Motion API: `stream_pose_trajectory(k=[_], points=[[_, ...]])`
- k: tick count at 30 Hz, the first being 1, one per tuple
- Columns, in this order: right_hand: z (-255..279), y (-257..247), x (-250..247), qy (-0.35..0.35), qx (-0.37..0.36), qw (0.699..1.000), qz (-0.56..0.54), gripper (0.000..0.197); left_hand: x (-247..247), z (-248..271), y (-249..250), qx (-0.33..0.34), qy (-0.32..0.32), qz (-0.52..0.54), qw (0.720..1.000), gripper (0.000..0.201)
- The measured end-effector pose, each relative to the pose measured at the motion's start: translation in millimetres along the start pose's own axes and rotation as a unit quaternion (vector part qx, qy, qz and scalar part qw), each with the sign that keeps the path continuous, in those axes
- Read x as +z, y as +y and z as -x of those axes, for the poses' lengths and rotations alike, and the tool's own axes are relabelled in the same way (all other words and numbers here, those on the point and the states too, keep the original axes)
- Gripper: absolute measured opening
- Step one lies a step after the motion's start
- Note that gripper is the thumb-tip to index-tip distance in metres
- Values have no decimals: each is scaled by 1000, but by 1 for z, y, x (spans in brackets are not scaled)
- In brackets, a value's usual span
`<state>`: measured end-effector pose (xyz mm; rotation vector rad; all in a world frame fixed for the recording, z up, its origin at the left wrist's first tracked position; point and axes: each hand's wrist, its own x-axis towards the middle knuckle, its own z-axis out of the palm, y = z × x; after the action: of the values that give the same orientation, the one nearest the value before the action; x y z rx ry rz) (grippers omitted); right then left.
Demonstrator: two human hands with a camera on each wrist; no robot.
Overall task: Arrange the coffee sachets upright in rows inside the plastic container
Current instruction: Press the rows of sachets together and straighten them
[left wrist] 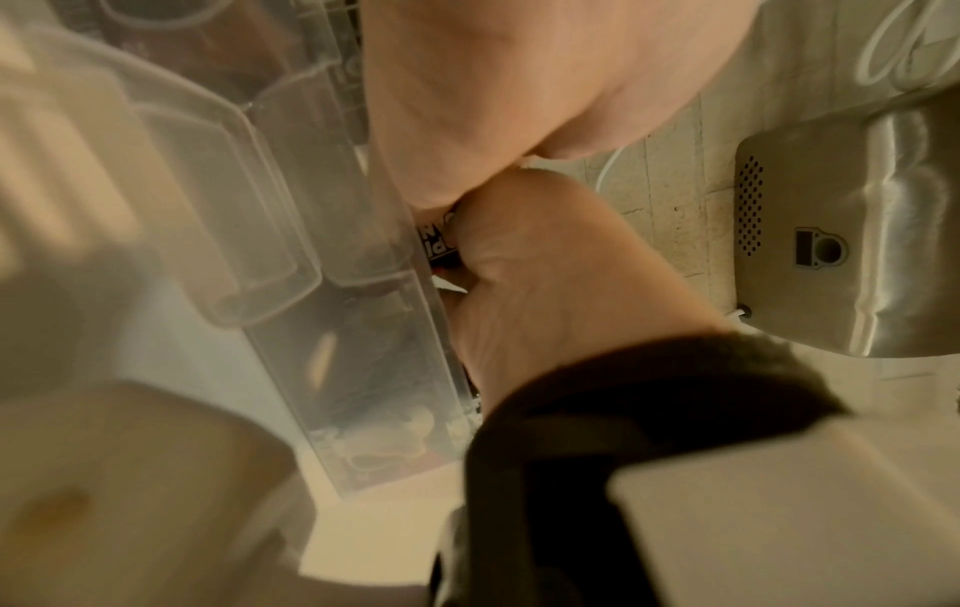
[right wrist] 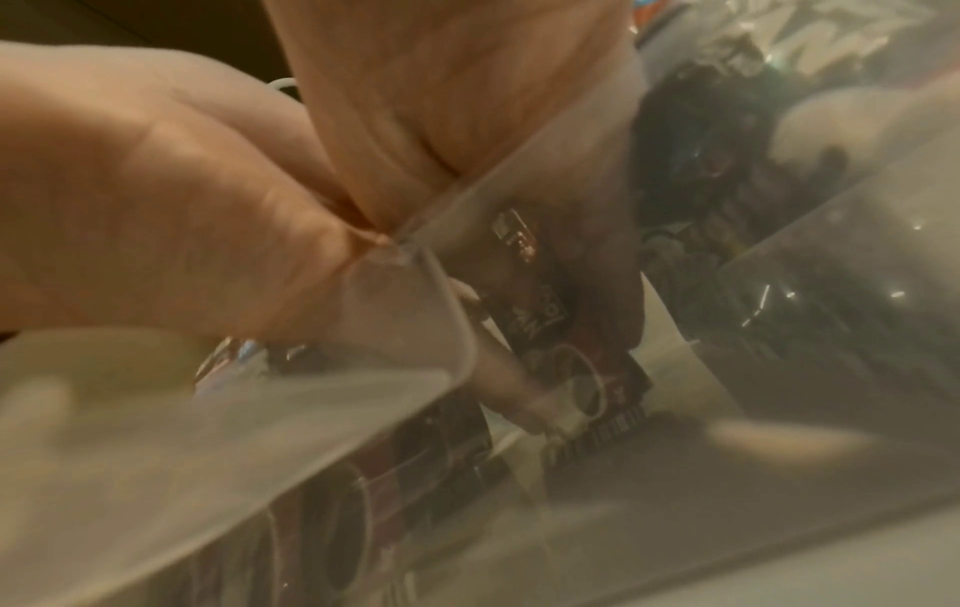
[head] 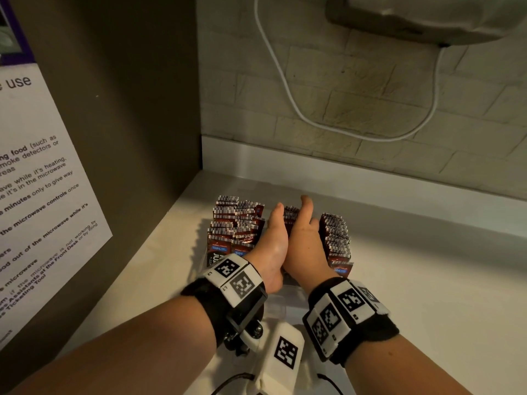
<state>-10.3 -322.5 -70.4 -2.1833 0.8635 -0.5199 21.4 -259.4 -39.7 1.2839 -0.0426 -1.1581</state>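
A clear plastic container (head: pixel 288 287) stands on the white counter, with brown coffee sachets upright in it. Packed rows fill its left side (head: pixel 236 223) and another row stands at the right (head: pixel 336 238). My left hand (head: pixel 272 240) and right hand (head: pixel 306 238) reach down into the middle and press a small stack of sachets (head: pixel 291 214) between them, thumbs up. The fingers are hidden in the head view. Through the container wall (right wrist: pixel 260 410), the right wrist view shows blurred fingers (right wrist: pixel 610 246) running straight down beside a sachet (right wrist: pixel 566 328). The left wrist view shows a sachet (left wrist: pixel 435 242) between both palms.
A dark side panel with a printed notice (head: pixel 42 195) closes the left. The brick wall behind carries a white cable (head: pixel 285 89) and a steel appliance (head: pixel 427 15). The white counter (head: pixel 427 280) stretches to the right. A white marker block (head: pixel 285 352) lies near my wrists.
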Motion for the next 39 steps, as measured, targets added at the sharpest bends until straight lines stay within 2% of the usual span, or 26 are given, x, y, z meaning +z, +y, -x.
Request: stream_pose_trajectory(k=[4, 6, 8, 9, 12, 14, 17, 22, 26, 29, 32, 33, 37, 39], points=[[-1, 1, 2, -49, -1, 999, -23, 92, 5, 8, 3, 14, -22, 10, 1000, 53], [-1, 2, 1, -61, -5, 998, -34, 94, 7, 13, 4, 18, -15, 21, 1000, 38], [-2, 3, 2, -62, -8, 997, -35, 96, 4, 9, 3, 26, 3, 24, 999, 33], [-2, 4, 3, -59, -10, 998, -33, 97, 3, 5, 1, 30, 12, 17, 999, 36], [-1, 6, 4, -30, -12, 999, -39, 95, 0, -5, -4, 25, 29, 17, 999, 63], [1, 6, 3, -6, -15, 999, -41, 92, -1, -10, -5, 23, 22, 20, 999, 68], [2, 6, 2, 15, -17, 999, -26, 93, -2, -11, -5, 21, 23, 21, 999, 65], [3, 4, 1, 11, -10, 999, -34, 89, -3, -12, -4, 16, 16, 28, 999, 62], [2, 3, 2, 4, -13, 998, -69, 87, -3, -13, -4, 8, 19, 33, 999, 46], [1, 3, 4, -7, -8, 995, -99, 84, -5, -16, -6, 6, 13, 40, 999, 49], [2, 3, 3, -31, -9, 996, -82, 91, -3, -12, -4, 14, 28, 36, 999, 37], [2, 3, 3, -37, -11, 996, -76, 93, -2, -11, -5, 18, 30, 38, 999, 37], [3, 3, 3, -26, -3, 994, -107, 90, -2, -10, -6, 17, 20, 24, 999, 66], [3, 3, 3, -20, 4, 993, -119, 88, -2, -10, -5, 20, 19, 28, 999, 63]])
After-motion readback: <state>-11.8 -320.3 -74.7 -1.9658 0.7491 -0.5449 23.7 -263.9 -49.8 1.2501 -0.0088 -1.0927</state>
